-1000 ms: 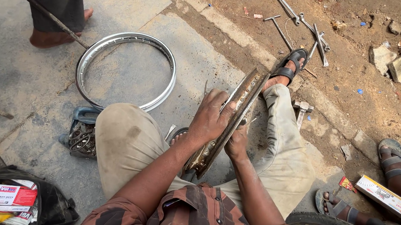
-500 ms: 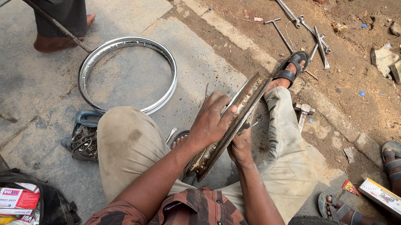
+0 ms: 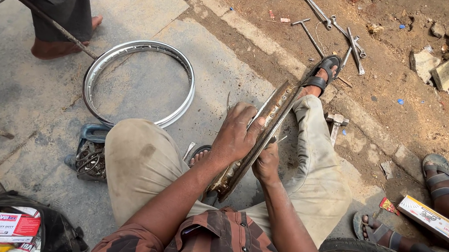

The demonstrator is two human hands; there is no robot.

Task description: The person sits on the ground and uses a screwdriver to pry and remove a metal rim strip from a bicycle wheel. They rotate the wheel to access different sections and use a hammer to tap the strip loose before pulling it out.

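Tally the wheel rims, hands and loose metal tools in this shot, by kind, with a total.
Rusty round metal wheel rim, held on edge between left hand and right hand: 1
Shiny chrome wheel rim lying flat: 1
Hands: 2
Long metal wrenches on dirt: about 4
Total: about 8

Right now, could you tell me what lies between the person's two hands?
In the head view, the rusty, dirty metal wheel rim stands on edge between them: left hand on its near face, right hand behind it.

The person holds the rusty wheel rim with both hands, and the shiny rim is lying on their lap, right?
Not quite. Both hands, left hand and right hand, do hold the rusty wheel rim, but the head view shows the shiny rim lying on the concrete ground, not on their lap.
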